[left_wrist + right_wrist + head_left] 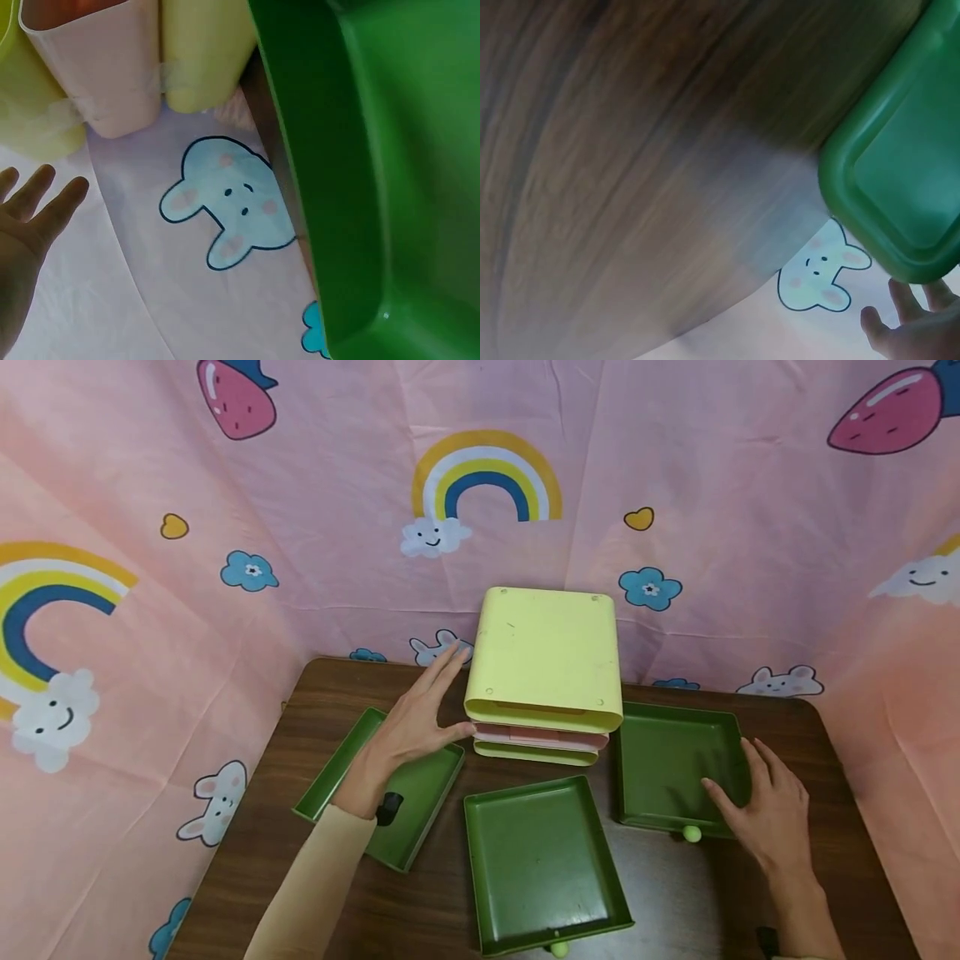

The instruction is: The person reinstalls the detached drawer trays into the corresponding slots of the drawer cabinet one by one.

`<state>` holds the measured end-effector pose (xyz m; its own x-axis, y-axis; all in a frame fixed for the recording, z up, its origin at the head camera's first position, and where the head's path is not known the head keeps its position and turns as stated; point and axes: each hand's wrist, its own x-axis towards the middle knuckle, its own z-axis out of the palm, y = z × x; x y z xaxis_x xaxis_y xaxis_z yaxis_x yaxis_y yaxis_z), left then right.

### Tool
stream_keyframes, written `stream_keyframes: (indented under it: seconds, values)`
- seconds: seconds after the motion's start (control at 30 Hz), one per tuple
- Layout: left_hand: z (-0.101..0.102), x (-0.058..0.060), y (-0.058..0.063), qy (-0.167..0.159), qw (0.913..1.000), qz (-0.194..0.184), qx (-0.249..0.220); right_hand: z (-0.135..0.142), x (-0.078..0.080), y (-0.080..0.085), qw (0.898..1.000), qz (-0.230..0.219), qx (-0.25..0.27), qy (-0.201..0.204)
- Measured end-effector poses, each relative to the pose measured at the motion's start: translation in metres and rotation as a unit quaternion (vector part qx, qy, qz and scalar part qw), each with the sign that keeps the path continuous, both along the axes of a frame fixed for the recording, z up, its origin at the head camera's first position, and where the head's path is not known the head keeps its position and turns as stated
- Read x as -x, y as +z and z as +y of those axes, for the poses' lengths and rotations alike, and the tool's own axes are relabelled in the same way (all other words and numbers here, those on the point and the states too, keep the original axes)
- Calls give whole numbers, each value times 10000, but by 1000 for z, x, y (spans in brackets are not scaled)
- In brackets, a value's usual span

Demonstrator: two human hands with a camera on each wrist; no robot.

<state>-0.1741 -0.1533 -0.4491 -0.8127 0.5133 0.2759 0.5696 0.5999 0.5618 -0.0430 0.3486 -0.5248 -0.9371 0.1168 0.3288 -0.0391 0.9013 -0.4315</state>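
Observation:
A stacked storage unit with yellow and pink shells stands near the back of the table. My left hand is at its left side, fingers stretched and thumb near the pink shell; whether the thumb touches cannot be told. In the left wrist view, the fingers lie apart from the pink shell. Beneath that forearm lies a green drawer, partly hidden. A second green drawer lies at the front middle. My right hand, fingers loosely bent, hovers at the right edge of a third green drawer, gripping nothing.
The wooden table carries everything. A patterned pink cloth hangs close behind it and along both sides. Light green knobs stick out from the fronts of the middle and right drawers.

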Motion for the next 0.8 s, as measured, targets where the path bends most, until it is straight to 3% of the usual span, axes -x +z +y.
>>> stream_keyframes:
  seconds: [0.53,0.8]
  values:
    - [20,14,9,-394,9983,140,-415,19,-7,-10,9990,-344,228,-171]
    - [22,18,7,-407,9973,106,-597,23,-7,-9,9885,-1135,994,-55]
